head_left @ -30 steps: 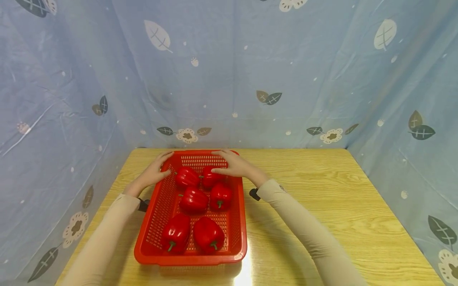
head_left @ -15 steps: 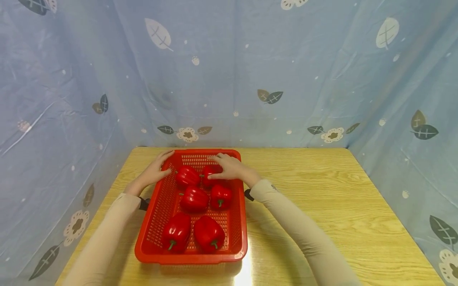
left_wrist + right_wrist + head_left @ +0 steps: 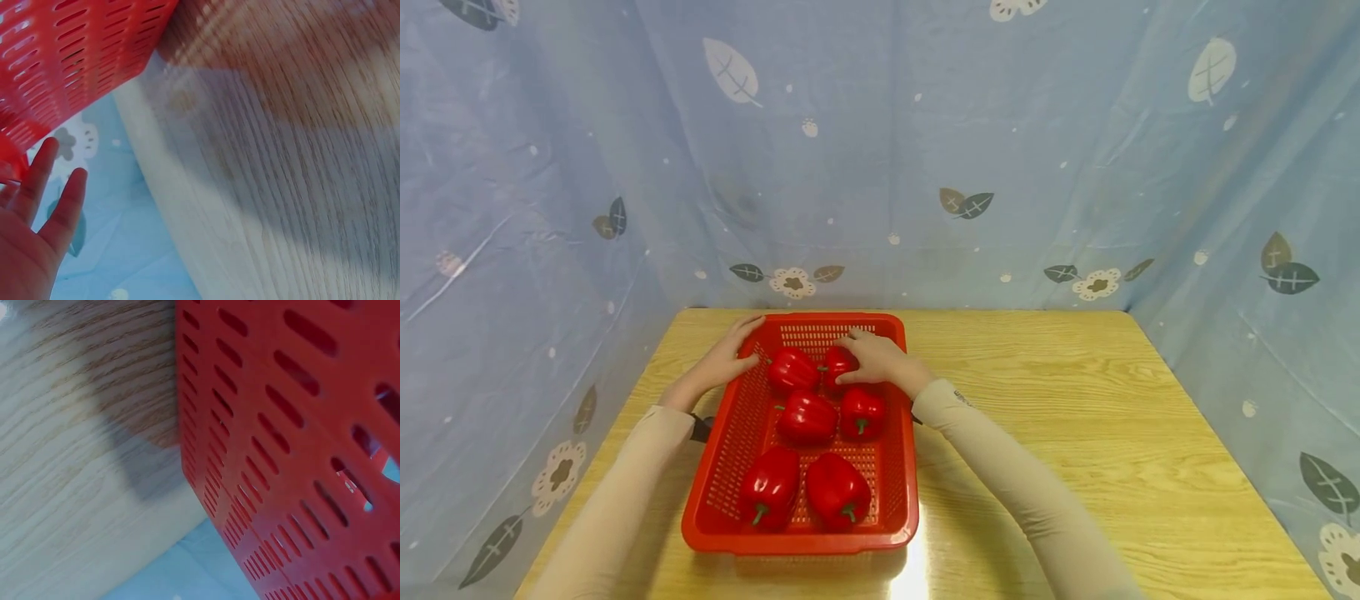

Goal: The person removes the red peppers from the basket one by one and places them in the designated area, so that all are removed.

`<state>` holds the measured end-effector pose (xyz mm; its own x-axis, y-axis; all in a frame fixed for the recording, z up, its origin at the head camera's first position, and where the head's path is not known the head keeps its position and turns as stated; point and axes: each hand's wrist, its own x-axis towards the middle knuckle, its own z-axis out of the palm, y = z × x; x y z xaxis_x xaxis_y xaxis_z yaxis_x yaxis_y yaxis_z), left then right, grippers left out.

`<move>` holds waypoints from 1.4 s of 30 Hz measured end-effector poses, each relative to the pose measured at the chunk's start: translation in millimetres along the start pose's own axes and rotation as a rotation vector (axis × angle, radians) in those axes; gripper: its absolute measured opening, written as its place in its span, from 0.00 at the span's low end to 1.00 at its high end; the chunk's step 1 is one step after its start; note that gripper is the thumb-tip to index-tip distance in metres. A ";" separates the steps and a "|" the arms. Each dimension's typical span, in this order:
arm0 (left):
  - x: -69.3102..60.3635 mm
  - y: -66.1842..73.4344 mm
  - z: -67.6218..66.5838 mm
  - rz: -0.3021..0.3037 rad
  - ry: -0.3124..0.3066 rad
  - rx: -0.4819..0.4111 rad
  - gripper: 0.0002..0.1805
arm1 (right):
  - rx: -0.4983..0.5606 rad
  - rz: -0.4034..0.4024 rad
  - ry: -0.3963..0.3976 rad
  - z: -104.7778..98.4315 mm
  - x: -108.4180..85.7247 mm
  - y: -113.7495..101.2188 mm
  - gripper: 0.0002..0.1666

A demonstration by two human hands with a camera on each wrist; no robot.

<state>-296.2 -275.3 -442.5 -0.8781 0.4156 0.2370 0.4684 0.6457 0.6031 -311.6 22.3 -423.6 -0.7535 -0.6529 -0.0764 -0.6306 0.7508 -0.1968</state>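
Observation:
In the head view a red plastic basket (image 3: 800,543) holds several red bell peppers with green stems. My left hand (image 3: 721,360) rests at its far left corner, thumb pointing in over the rim; the left wrist view shows straight fingers (image 3: 65,209) beside the slotted wall. Over the far right pepper (image 3: 837,362) is my right hand (image 3: 880,360), its fingers and thumb spread around it; the pepper's right part is hidden. A middle pepper (image 3: 807,418) and another pepper (image 3: 862,412) lie nearer. In the right wrist view the basket wall (image 3: 300,456) hides my right hand.
The basket stands on the left part of a wood-grain table (image 3: 1075,417). A blue curtain (image 3: 880,150) with leaves and flowers hangs behind the table and at both sides. Two more peppers, a left one (image 3: 771,485) and a right one (image 3: 837,487), lie at the basket's near end.
My right hand has moved left and in from the basket's right rim onto the far right pepper. My left hand, the basket and the peppers stay in place.

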 end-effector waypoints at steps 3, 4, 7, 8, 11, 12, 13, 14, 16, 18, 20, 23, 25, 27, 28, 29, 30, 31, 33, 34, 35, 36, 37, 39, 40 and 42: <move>0.3 1.1 0.1 0.003 0.002 -0.005 0.38 | -0.007 0.005 0.010 1.2 0.0 0.1 0.42; 0.4 1.4 0.2 0.003 0.003 -0.007 0.38 | -0.006 0.006 0.013 1.4 0.1 0.2 0.42; 0.5 2.1 0.3 0.000 0.000 -0.003 0.39 | -0.004 0.010 0.016 1.6 0.2 0.7 0.42; 0.5 2.3 0.4 -0.001 0.000 -0.001 0.39 | 0.000 0.013 0.016 1.4 0.2 0.9 0.42; 0.8 2.3 0.8 -0.008 -0.005 0.010 0.39 | 0.013 0.017 0.020 0.5 0.0 1.0 0.41; 1.0 2.0 0.8 -0.009 -0.004 0.009 0.38 | 0.021 0.018 0.022 -0.2 -0.3 0.9 0.41; 1.2 1.9 1.1 -0.010 -0.005 0.008 0.38 | 0.028 0.017 0.023 -1.0 -0.7 0.8 0.41; 1.5 1.6 1.4 -0.006 -0.003 0.009 0.39 | 0.036 0.016 0.026 -2.1 -1.2 0.6 0.41; 1.6 0.5 1.8 0.004 0.003 0.003 0.39 | 0.060 0.013 0.034 -5.0 -2.5 0.0 0.41; 0.9 -0.4 2.3 0.027 0.013 -0.006 0.39 | 0.077 0.011 0.041 -8.2 -3.8 -0.3 0.41; -0.5 -1.5 2.9 0.065 0.033 -0.010 0.38 | 0.093 0.010 0.056 -11.0 -4.8 0.4 0.42; -1.7 -0.8 3.0 0.079 0.035 -0.020 0.37 | 0.114 0.006 0.088 -13.5 -5.9 3.3 0.42; -1.0 -0.4 2.8 0.056 0.023 -0.013 0.37 | 0.141 0.002 0.111 -15.4 -7.4 5.3 0.42; 0.0 0.8 2.2 0.018 -0.002 -0.010 0.38 | 0.173 -0.002 0.129 -18.5 -10.2 6.4 0.42; 0.5 0.9 2.2 0.007 -0.008 -0.005 0.38 | 0.191 -0.002 0.138 -20.5 -11.6 6.4 0.42; 0.6 0.6 2.1 0.001 -0.013 -0.001 0.38 | 0.202 -0.003 0.145 -22.2 -12.9 6.6 0.42; 0.5 0.7 2.0 -0.002 -0.017 0.003 0.38 | 0.209 -0.001 0.151 -24.0 -14.4 6.7 0.42; 0.2 0.6 2.0 0.000 -0.018 0.003 0.38 | 0.216 -0.002 0.160 -25.8 -15.6 6.9 0.42; -0.3 0.4 2.1 0.003 -0.017 0.003 0.38 | 0.221 -0.005 0.178 -28.7 -16.9 8.0 0.42; -0.3 0.2 2.2 0.004 -0.015 0.004 0.38 | 0.223 -0.007 0.190 -29.7 -17.3 9.2 0.42; -0.4 0.2 2.3 0.003 -0.015 0.006 0.38 | 0.225 -0.007 0.200 -30.8 -17.7 10.5 0.42; -0.4 0.2 2.3 0.004 -0.013 0.005 0.38 | 0.233 -0.008 0.212 -32.2 -18.2 11.6 0.42; -0.4 0.3 2.2 0.003 -0.014 0.003 0.38 | 0.245 -0.010 0.224 -33.9 -18.9 12.4 0.42; -0.2 0.8 1.9 0.004 -0.015 0.000 0.38 | 0.277 -0.012 0.244 -37.2 -20.4 14.4 0.42; -0.1 1.0 1.9 0.005 -0.015 -0.003 0.38 | 0.295 -0.014 0.255 -38.9 -21.2 15.3 0.42; -0.1 1.1 1.8 0.007 -0.017 -0.006 0.38 | 0.329 -0.020 0.270 -42.5 -23.1 16.9 0.41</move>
<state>-295.4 -273.5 -443.2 -0.8732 0.4306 0.2283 0.4736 0.6392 0.6058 -312.8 54.4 -383.7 -0.7912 -0.5845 0.1802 -0.5852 0.6379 -0.5005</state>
